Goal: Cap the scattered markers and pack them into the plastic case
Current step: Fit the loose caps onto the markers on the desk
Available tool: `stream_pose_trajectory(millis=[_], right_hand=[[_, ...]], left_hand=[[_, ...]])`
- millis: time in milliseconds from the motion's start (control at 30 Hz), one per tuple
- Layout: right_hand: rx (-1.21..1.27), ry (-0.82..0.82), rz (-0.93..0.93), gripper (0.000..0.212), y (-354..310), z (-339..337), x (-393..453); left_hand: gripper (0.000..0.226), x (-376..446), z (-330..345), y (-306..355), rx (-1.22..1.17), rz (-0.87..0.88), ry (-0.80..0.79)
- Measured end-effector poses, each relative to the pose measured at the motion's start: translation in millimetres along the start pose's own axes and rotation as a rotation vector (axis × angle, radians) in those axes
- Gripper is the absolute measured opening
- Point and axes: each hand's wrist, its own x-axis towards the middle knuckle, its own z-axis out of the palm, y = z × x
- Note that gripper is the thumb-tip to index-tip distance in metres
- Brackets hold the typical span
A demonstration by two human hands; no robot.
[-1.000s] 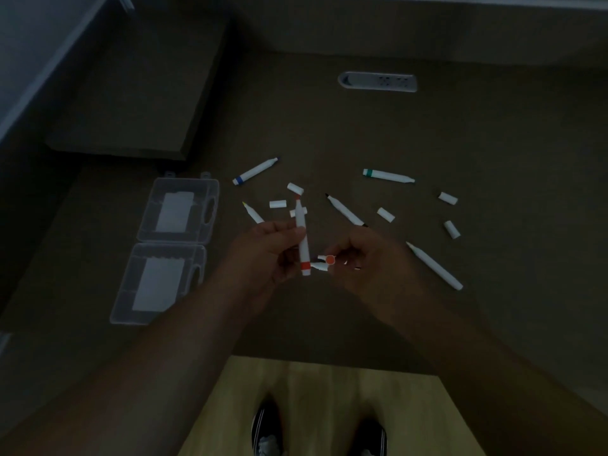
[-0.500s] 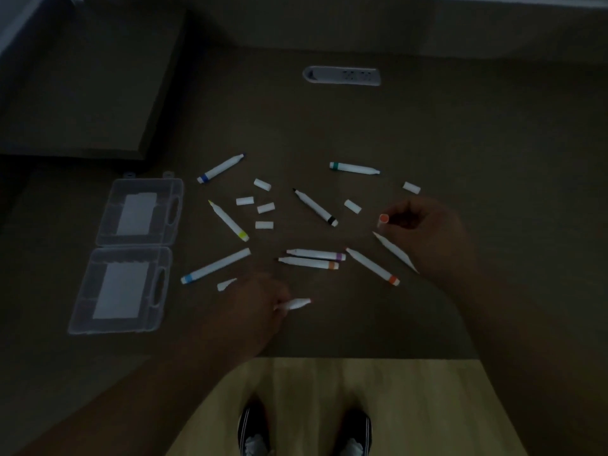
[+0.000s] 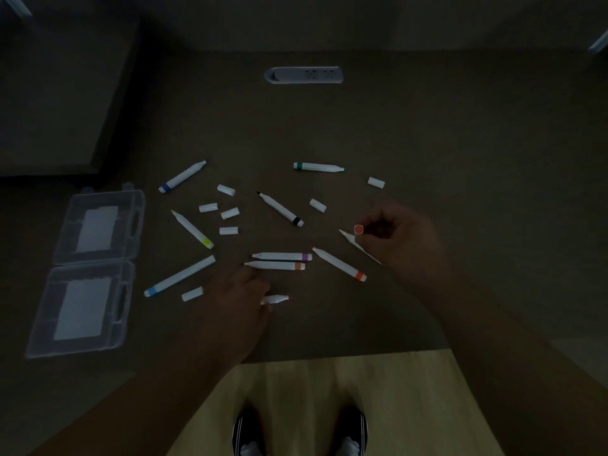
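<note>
The table is dim. Several uncapped white markers lie scattered on it: blue (image 3: 182, 176), green (image 3: 317, 167), black (image 3: 281, 209), yellow (image 3: 192, 229), light blue (image 3: 179, 276), purple (image 3: 283, 256), orange (image 3: 274, 265) and red-orange (image 3: 339, 264). Several white caps (image 3: 226, 189) lie among them. Near the front edge, my left hand (image 3: 237, 301) grips a marker whose red tip (image 3: 278, 299) sticks out to the right. My right hand (image 3: 401, 238) pinches a cap with an orange end (image 3: 358, 229). Another white marker (image 3: 353, 242) runs under its fingers. The clear plastic case (image 3: 98, 261) lies open at the left.
A white power strip (image 3: 304, 75) is set in the table at the back. A dark raised block (image 3: 56, 93) stands at the back left. Below the table's front edge (image 3: 329, 355) are a wooden floor and my shoes (image 3: 296, 432).
One second ago both hands held a red marker together over the middle. They have since parted: the left hand dropped toward the front edge and the right moved right with the cap.
</note>
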Motion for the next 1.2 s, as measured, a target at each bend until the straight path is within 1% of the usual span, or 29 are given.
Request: stream_pose_trajectory(millis=[67,167,233,267,300,367,400,433,533,600,733,833,900,1000,1033,1100,1200], right_hand=[[0.004,0.006,-0.002,0.015,3.6,-2.2,-1.1],[0.028,-0.002,0.017,0.018,7.5,-9.7,-2.7],[0.046,0.0,0.036,0.017,9.7,-13.1,-3.2],[0.042,0.011,0.027,0.016,11.9,-16.3,-3.1],[0.037,0.023,0.01,0.015,13.1,-18.6,-3.3],[0.046,0.053,-0.019,0.012,15.7,-24.8,-3.6],[0.054,0.066,-0.027,0.012,16.9,-27.4,-3.8],[0.06,0.076,-0.027,0.011,17.6,-29.8,-4.0],[0.07,0.086,-0.014,0.012,22.8,-36.0,-3.4],[0.074,0.083,-0.008,0.013,26.7,-40.0,-3.1],[0.074,0.071,-0.016,0.014,29.9,-44.6,-3.3],[0.077,0.074,-0.01,0.015,32.1,-44.0,-1.9],[0.083,0.089,-0.01,0.013,31.9,-42.0,-1.2],[0.088,0.069,-0.01,0.013,29.2,-39.8,-0.7],[0.095,0.062,-0.012,0.013,27.7,-39.3,-0.8],[0.1,0.057,-0.021,0.012,24.2,-39.1,-1.6],[0.087,0.051,-0.019,0.011,18.3,-37.8,-1.3]], left_hand=[[0.034,5.2,-2.3,14.2,-0.004,0.019,0.042],[0.033,21.5,-5.5,45.0,0.044,0.147,0.116],[0.03,37.7,-7.2,65.7,0.028,0.187,0.097],[0.027,49.7,-8.7,77.6,0.041,0.16,0.042],[0.027,64.1,-10.2,87.9,0.045,0.09,-0.053],[0.038,89.3,-17.1,108.2,-0.042,-0.099,-0.312],[0.042,96.9,-15.9,115.1,-0.083,-0.145,-0.392],[0.043,100.4,-13.7,121.3,-0.087,-0.15,-0.416],[0.032,89.8,-3.5,127.9,-0.016,-0.069,-0.315],[0.027,80.6,2.0,129.3,-0.009,-0.054,-0.282],[0.031,70.9,5.8,129.8,-0.028,-0.047,-0.286],[0.03,63.9,8.4,130.3,-0.014,-0.063,-0.238],[0.031,63.2,7.5,131.4,-0.032,-0.088,-0.272],[0.038,68.7,1.4,131.9,-0.07,-0.167,-0.39],[0.04,69.5,-0.6,131.3,-0.1,-0.194,-0.383],[0.044,67.4,-1.4,129.7,-0.173,-0.222,-0.286],[0.046,56.8,-0.6,121.4,-0.424,-0.219,-0.009]])
